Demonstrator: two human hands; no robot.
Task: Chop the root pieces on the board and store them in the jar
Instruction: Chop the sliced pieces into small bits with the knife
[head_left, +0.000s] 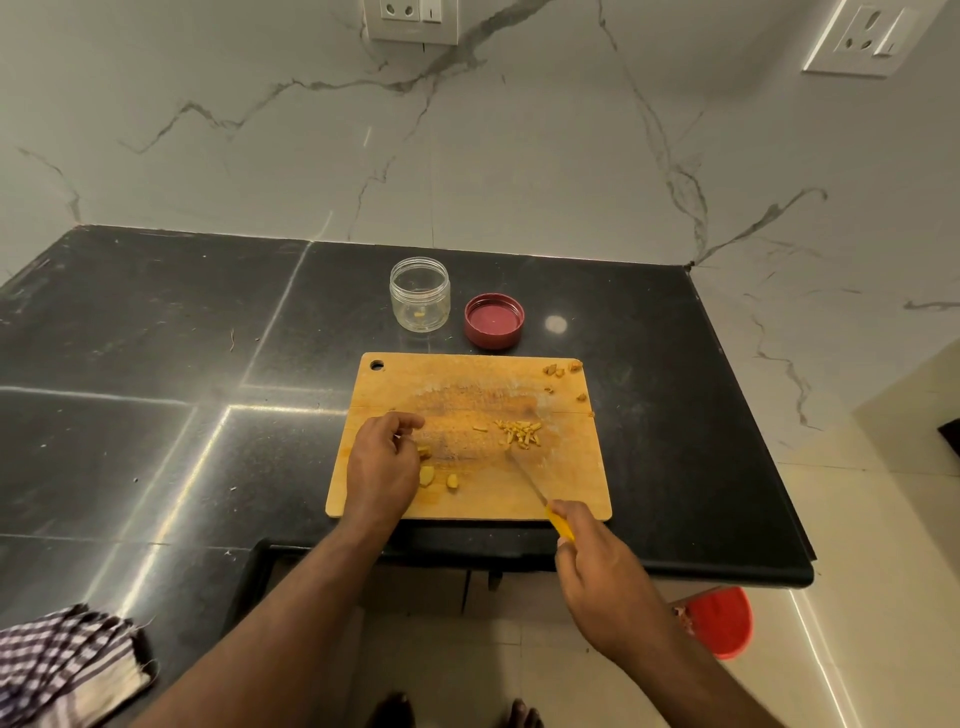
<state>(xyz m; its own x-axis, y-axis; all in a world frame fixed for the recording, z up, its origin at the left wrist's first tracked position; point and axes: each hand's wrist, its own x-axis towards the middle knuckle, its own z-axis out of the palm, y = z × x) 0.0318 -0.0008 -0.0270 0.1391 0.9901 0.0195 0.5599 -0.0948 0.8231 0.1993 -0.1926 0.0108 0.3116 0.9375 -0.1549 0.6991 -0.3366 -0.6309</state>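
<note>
Bare toes (511, 713) show at the bottom edge on pale floor tiles, beside a checked cloth (67, 660) on the black stone counter (156, 338) — marble wall behind. Left hand (383, 462), fingers curled, rests over root pieces (427, 475) on the board (467, 384). Right hand (602, 577) grips a yellow-handled knife (540, 499) — tip by the chopped pile (519, 434). Jar (419, 293) and red lid (494, 319) sit above centre. No legible writing.

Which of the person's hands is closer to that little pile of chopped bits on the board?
Left. The left hand rests on the board beside the chopped pile, on its left. The right hand grips the knife off the board's near edge.
</note>
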